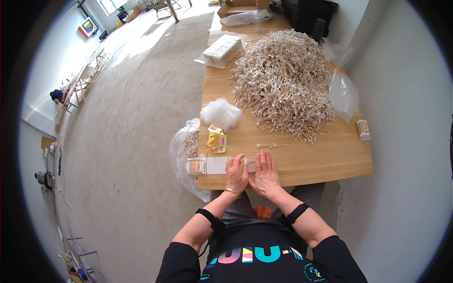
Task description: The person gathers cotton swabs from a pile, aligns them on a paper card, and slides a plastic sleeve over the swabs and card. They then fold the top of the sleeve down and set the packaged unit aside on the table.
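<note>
A short row of cotton swabs [249,164] lies on the table between my hands, side by side, near the front edge. My right hand [265,174] is laid flat against the row's right side, fingers stretched out. On the other side, my left hand [237,174] rests with bent, slightly parted fingers, at the right end of a white strip [217,165]. That strip reaches left to a clear packet of swabs [196,165] with a yellow label, at the table's left edge. A few loose swabs [266,145] lie just beyond my right hand. What is under my palms is hidden.
A large heap of swabs [285,80] covers the table's far middle. Yellow cards [216,140] and clear bags [221,114] lie at left, white packs [223,50] farther back. A small packet [363,130] sits at right. A plastic sack [178,148] stands beside the left edge.
</note>
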The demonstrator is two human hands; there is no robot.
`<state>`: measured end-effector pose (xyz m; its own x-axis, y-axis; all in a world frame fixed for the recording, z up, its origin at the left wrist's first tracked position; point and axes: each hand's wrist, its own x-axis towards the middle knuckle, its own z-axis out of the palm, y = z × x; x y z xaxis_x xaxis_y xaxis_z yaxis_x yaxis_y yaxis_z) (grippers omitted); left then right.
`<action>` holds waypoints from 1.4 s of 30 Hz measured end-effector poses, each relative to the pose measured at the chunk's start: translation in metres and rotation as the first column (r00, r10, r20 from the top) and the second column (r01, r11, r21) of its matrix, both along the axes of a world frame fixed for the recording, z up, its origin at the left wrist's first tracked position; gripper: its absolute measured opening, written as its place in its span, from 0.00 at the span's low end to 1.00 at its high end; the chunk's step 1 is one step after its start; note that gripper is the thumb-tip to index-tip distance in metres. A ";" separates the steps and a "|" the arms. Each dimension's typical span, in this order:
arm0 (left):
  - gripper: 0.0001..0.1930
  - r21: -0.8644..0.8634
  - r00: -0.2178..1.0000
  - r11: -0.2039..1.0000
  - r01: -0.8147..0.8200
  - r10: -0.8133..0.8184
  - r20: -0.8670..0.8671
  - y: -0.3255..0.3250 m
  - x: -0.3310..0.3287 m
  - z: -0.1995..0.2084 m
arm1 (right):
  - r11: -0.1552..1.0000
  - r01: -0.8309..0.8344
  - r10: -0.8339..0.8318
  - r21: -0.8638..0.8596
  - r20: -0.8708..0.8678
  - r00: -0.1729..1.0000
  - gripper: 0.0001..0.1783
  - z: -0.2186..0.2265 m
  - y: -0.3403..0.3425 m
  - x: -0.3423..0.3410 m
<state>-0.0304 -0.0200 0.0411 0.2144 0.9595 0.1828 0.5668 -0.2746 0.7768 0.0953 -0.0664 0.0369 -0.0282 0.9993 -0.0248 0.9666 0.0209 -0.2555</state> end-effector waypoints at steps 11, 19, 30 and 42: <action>0.20 -0.224 0.789 0.974 0.040 0.107 0.605 0.007 0.007 -0.032 | 0.997 -0.056 0.058 0.049 -0.048 0.997 0.51 -0.009 0.001 -0.016; 0.22 -0.298 0.695 0.951 0.086 0.157 0.702 0.022 -0.016 -0.028 | 1.000 0.007 -0.008 -0.009 -0.093 0.996 0.48 -0.014 0.018 -0.052; 0.24 -0.203 0.727 0.977 0.069 0.090 0.681 0.026 -0.045 -0.033 | 0.991 -0.095 0.083 -0.091 -0.130 0.988 0.46 -0.004 0.026 -0.070; 0.21 0.064 0.985 0.996 -0.057 0.046 0.168 0.041 -0.100 -0.005 | 0.997 -0.076 0.071 -0.029 -0.121 0.990 0.49 -0.010 0.034 -0.102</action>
<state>-0.1302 0.0212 0.0364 0.1260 0.9524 0.2775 0.4457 -0.3042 0.8419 -0.0066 -0.0329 0.0270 -0.1063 0.9931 -0.0502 0.9251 0.0803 -0.3710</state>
